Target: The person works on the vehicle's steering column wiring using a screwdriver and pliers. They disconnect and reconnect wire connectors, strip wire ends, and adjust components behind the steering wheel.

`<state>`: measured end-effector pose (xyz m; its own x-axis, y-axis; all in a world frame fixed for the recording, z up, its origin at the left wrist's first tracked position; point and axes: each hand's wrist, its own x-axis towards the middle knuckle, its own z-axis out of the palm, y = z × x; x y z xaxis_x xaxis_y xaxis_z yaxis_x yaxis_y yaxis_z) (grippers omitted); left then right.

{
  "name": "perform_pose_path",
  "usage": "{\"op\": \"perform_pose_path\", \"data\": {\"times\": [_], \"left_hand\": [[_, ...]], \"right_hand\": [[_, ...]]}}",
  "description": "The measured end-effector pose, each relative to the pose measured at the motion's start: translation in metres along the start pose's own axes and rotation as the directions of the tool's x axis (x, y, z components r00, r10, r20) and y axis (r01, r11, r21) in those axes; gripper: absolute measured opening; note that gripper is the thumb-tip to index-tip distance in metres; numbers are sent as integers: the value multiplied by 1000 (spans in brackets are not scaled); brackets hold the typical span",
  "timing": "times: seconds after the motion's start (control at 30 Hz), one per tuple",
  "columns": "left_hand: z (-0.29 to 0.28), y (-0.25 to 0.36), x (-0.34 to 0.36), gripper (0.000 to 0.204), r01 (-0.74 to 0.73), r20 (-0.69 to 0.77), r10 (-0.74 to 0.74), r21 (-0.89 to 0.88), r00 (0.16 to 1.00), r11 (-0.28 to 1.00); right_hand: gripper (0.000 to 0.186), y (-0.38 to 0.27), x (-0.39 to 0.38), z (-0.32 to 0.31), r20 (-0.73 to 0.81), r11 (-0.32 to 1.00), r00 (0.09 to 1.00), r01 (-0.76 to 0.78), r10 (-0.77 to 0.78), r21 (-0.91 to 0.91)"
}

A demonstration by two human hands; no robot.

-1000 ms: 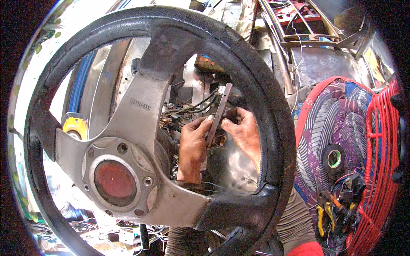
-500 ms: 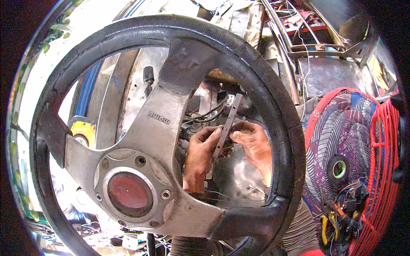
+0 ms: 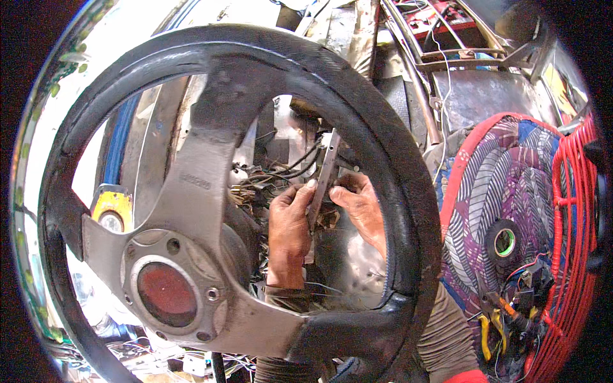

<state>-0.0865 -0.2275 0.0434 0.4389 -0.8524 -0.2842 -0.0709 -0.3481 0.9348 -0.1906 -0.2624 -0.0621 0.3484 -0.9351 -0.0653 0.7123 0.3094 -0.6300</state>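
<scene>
Seen through the steering wheel, my left hand pinches a narrow grey metal strip with holes along it. The strip stands tilted, its upper end leaning right. My right hand is close on the strip's right side, thumb and fingers drawn together at its edge; whether they hold anything small is hidden. Behind both hands, dark cables and bundled wires run through the opened dashboard space. A bare metal panel lies below them.
The wheel's rim and metal spokes surround my forearms. To the right is a patterned seat bearing a roll of black tape, yellow-handled pliers and a coil of red cable. A yellow tape measure sits at left.
The view has shifted, so the wheel and hands appear further left and more wiring shows behind them. The strip stays in my left hand and looks a little more upright.
</scene>
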Motion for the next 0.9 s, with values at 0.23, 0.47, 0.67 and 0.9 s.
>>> {"op": "perform_pose_path", "data": {"times": [0.23, 0.47, 0.67, 0.9], "left_hand": [[-13, -5, -1, 26, -50, 128, 60, -81, 990, 995], [-14, -6, 1, 24, -109, 95, 101, 76, 990, 991], [-11, 8, -6, 20, -64, 95, 43, 232, 995, 971], [2, 14, -11, 29, -67, 36, 63, 123, 997, 990]], "right_hand": [[35, 7, 0, -12, -18, 986, 999, -50, 48, -161], [26, 14, 4, -18, 49, 985, 990, -140, 135, 98], [21, 24, 7, -18, 91, 982, 994, -83, 69, 172], [24, 15, 1, -7, 69, 967, 997, 15, -34, 254]]}}
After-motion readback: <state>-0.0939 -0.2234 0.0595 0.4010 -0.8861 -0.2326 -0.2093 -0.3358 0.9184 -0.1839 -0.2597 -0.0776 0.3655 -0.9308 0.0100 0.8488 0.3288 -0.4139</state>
